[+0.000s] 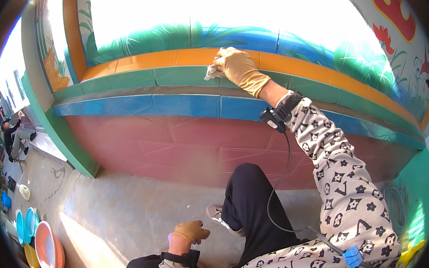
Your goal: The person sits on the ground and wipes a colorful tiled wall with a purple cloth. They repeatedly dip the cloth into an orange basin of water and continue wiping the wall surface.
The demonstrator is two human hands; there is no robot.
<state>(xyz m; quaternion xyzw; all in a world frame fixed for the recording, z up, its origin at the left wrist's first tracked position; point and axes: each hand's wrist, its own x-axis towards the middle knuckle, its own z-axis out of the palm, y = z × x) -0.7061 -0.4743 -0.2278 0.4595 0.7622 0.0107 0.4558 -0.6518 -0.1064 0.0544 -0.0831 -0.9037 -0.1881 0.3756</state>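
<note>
My right hand [240, 68], in a tan glove, is closed on a crumpled greyish-white cloth [214, 73]. It presses the cloth at the border between the orange tile band [149, 60] and the green tile band [131, 80] of the wall. A black strap with a small device [279, 115] is round my right wrist, and a cable hangs from it. My left hand [189, 232], also gloved in tan, is low by my bent knee, away from the wall. Its fingers are curled; whatever they may hold is hidden. A bit of purple [170, 238] shows beside it.
Below the ledge run blue tiles [187, 106] and a pink tiled wall [185, 141]. Basins [58, 246] stand on the concrete floor [105, 206] at lower left. Farther off, a person [13, 138] sits by a wall. A coiled hose [395, 208] lies at right.
</note>
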